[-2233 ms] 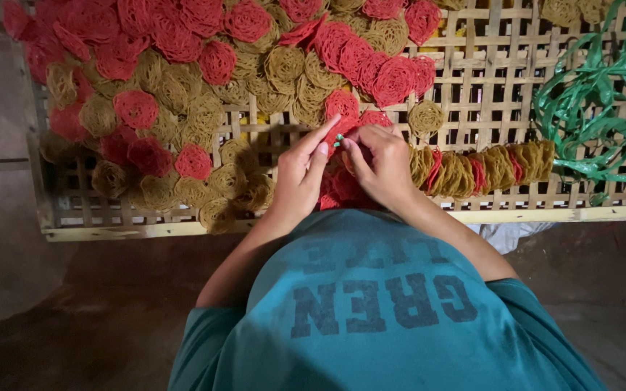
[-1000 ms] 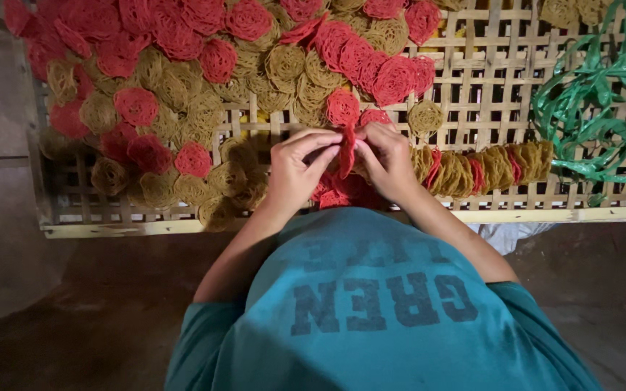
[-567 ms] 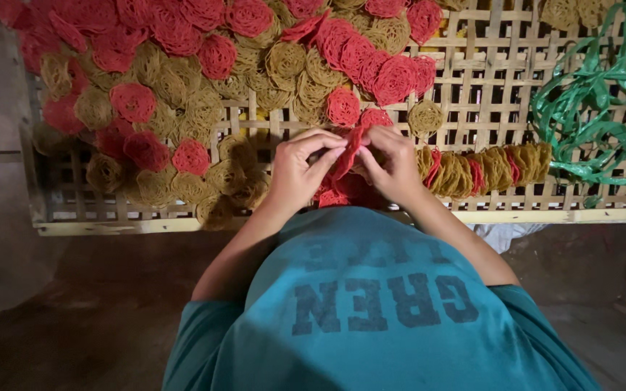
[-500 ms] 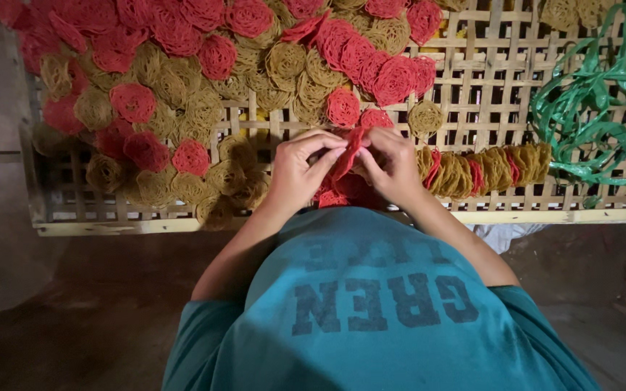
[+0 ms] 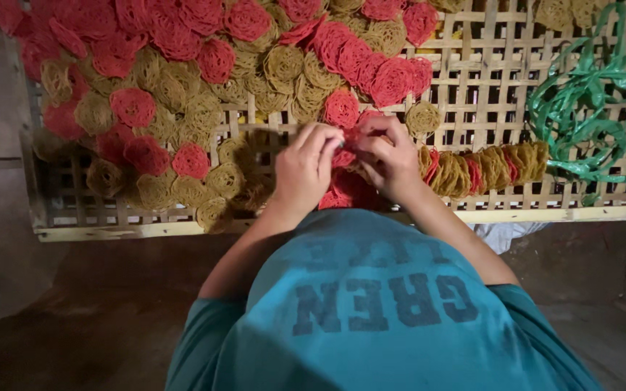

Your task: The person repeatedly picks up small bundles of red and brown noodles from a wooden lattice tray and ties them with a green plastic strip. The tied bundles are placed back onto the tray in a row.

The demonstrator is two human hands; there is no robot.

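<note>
- Head view looks down on a woven bamboo rack (image 5: pixel 516 214) with lattice openings, and on the person's teal shirt (image 5: pixel 378 304) below it.
- Both hands meet near the middle of the rack's near edge. The left hand (image 5: pixel 306 170) is curled, fingertips pinched together on a red disc (image 5: pixel 345 139); the right hand (image 5: pixel 393 163) is curled the same way and grips that disc from the other side. More red discs lie under the palms, though how many I cannot tell.
- To the right of the hands, along the near edge, a row of stacked discs (image 5: pixel 483 168) stands on edge, tan with a few red ones between; it touches the right hand's wrist side.
- By the look of it, the work is partly done: that row is gathered, while a large loose pile of red and tan discs (image 5: pixel 182 80) covers the rack's far left part and its left edge, ungathered.
- Green plastic strips (image 5: pixel 581 116) lie tangled at the far right corner, well apart from the hands.
- Against the picture from about two seconds back, the left hand was open with fingers spread upward and the right hand alone held the disc; now both are closed on it. In the later earlier pictures the hands were already together, much as now.
- The row and the loose pile look unchanged.
</note>
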